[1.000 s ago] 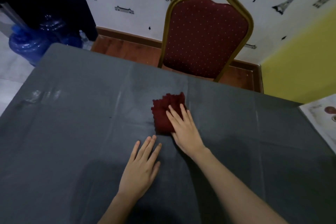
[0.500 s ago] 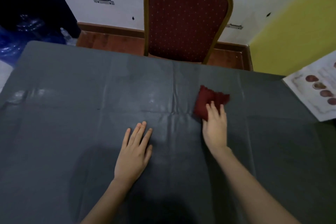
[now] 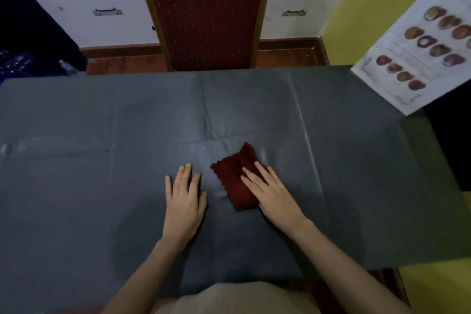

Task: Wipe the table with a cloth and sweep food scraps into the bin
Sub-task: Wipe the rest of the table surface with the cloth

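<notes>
Head view: chair (red, gold-framed) beyond table; menu right.

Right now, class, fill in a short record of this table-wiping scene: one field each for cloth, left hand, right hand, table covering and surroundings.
cloth: dark red cloth, folded, flat on the table
left hand: left hand flat on the covering, fingers straight, holds nothing
right hand: right hand pressing flat on the cloth
table covering: grey sheet, creased
surroundings: red chair beyond the far edge; picture menu at far right
</notes>
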Demonstrator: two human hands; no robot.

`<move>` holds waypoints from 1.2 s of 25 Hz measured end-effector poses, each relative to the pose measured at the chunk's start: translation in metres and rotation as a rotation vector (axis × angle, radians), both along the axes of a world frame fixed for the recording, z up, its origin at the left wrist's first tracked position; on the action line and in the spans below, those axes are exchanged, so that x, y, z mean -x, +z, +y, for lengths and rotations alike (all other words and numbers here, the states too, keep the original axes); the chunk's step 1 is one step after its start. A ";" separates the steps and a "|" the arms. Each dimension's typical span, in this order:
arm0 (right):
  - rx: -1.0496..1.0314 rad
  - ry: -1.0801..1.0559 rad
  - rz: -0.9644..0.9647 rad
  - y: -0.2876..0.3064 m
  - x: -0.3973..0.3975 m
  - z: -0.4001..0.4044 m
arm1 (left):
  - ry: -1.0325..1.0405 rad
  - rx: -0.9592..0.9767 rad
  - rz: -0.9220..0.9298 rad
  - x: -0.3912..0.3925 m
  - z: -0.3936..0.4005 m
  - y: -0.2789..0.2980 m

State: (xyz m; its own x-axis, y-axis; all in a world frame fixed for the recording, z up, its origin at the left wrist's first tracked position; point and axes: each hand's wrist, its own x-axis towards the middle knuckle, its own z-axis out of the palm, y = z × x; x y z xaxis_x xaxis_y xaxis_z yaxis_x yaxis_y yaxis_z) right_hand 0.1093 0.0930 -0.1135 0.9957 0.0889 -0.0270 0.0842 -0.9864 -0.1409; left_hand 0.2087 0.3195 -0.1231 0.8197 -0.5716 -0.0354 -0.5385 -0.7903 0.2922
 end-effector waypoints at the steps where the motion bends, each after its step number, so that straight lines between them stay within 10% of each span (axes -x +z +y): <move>1: 0.017 -0.005 -0.002 0.001 0.009 -0.008 | -0.034 -0.002 0.000 0.011 -0.009 0.000; 18: -0.193 -0.507 -0.011 0.024 0.144 -0.104 | -0.313 -0.039 0.137 0.154 -0.186 0.030; 24: -0.145 -0.364 -0.085 0.035 0.144 -0.133 | -0.330 -0.053 -0.063 0.141 -0.200 0.039; 30: -0.095 -0.444 -0.205 0.065 0.175 -0.195 | -0.539 -0.024 0.240 0.118 -0.276 0.084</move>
